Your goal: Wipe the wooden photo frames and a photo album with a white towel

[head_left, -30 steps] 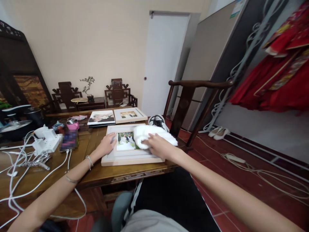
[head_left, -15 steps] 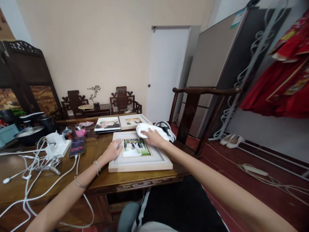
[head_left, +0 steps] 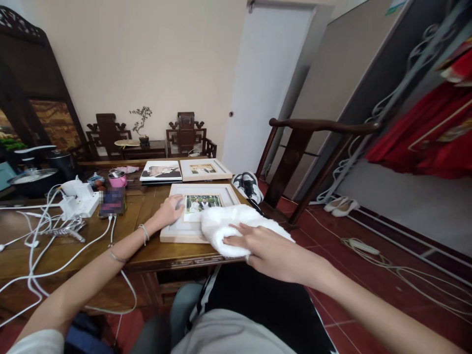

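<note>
The white cloth (head_left: 234,228) has shifted from the far side of the photo frame (head_left: 195,205) to its near right corner, baring the far edge; the right hand's (head_left: 263,248) fingers pinch it; the left hand's (head_left: 169,211) lie together on the frame's left side, on the tabletop (head_left: 142,199).

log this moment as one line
left hand: on picture frame; right hand: holding white cloth over frame's near right corner; frame: flat on table
</note>
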{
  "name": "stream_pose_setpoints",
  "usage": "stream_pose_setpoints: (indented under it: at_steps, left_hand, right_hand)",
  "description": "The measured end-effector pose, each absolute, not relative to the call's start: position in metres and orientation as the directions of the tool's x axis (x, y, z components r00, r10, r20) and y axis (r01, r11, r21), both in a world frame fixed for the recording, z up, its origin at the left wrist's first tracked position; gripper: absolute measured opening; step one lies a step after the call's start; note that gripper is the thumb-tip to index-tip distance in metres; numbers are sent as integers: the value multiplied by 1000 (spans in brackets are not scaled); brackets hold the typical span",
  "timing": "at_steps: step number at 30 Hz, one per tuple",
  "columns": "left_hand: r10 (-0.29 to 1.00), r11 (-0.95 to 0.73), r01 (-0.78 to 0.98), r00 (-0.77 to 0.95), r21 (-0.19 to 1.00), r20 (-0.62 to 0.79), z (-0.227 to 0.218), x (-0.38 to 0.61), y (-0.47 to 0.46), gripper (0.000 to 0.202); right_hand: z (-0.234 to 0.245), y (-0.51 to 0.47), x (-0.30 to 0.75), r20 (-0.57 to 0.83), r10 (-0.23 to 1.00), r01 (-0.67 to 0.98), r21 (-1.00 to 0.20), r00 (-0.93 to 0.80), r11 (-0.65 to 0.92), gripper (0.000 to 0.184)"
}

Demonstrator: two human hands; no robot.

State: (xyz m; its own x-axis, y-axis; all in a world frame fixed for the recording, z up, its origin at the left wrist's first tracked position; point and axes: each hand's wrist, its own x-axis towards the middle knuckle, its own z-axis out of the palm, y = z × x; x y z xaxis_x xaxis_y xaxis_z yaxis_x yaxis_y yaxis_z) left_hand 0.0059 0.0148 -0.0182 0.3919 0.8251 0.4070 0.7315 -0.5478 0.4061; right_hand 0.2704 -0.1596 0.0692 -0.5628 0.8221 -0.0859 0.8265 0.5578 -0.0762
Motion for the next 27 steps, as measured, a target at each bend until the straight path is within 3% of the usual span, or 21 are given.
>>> stream_pose_setpoints:
  at_steps: [3, 9, 17, 22, 27]
  left_hand:
    - [811, -565, 727, 404, 390, 423, -16, 5, 14, 45]
    - [791, -585, 749, 443, 312, 421, -6, 5, 13, 46]
    - [826, -531, 780, 390, 331, 406, -1, 6, 12, 40]
    - [785, -592, 748, 452, 300, 423, -7, 7, 12, 40]
    - [776, -607, 723, 448, 331, 445, -11, 8, 14, 40]
  right_hand:
    - [51, -126, 269, 1, 847, 845, -74, -532, 530, 67]
    - [34, -11, 266, 151, 880, 893, 56, -450, 446, 63]
    - [50, -12, 249, 47, 854, 855, 61, -518, 515, 55]
    - [66, -83, 266, -71, 740, 743, -87, -669, 664, 57]
    - [76, -128, 272, -91, 730, 734, -151, -678, 662, 58]
